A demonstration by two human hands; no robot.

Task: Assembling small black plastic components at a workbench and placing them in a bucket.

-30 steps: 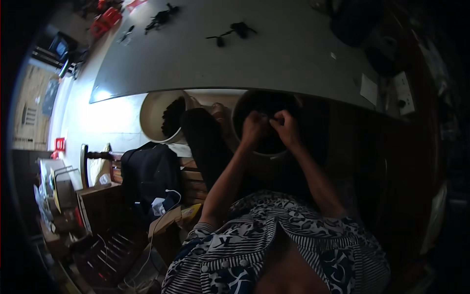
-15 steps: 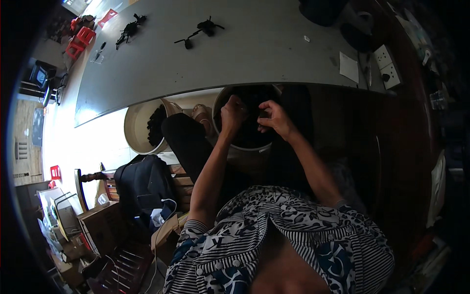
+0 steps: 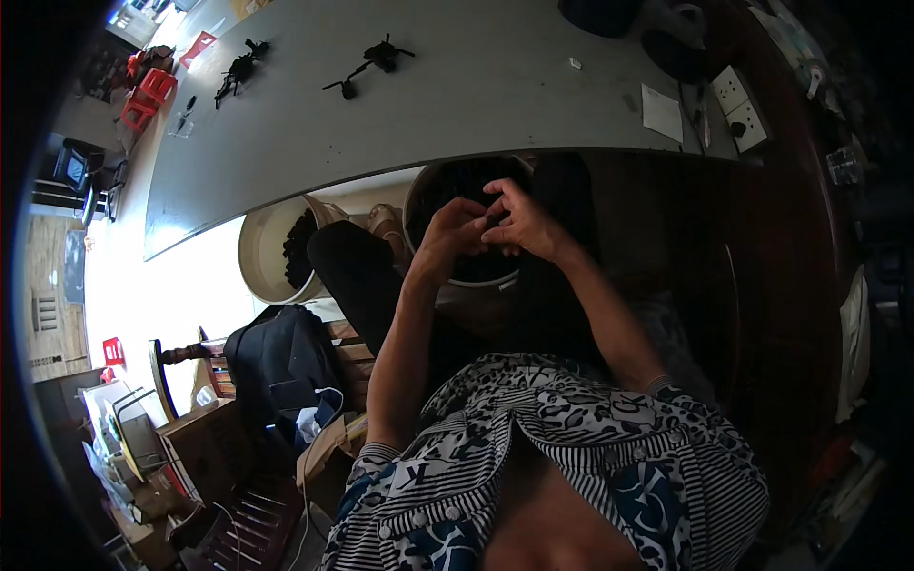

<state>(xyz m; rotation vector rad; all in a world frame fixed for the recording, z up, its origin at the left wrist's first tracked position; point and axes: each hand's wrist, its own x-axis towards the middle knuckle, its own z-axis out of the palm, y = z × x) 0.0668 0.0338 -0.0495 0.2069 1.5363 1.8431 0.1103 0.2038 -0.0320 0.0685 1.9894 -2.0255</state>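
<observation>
The grey worktop (image 3: 400,105) is stretching across the top of the view, carrying a few black gadgets (image 3: 376,62) near its far edge and a white socket strip (image 3: 741,107) at its right end; below its near edge a round bucket (image 3: 466,276) of dark pieces is sitting between the person's knees, and a second, paler bucket (image 3: 267,257) with a smaller dark heap is standing to its left; both hands are working together over the near bucket, the left hand (image 3: 447,238) curling half closed and the right hand (image 3: 519,224) pinching a small dark piece (image 3: 490,221) between fingertips; judging by the contents, sorting is looking well under way, with plenty remaining in the near bucket.
</observation>
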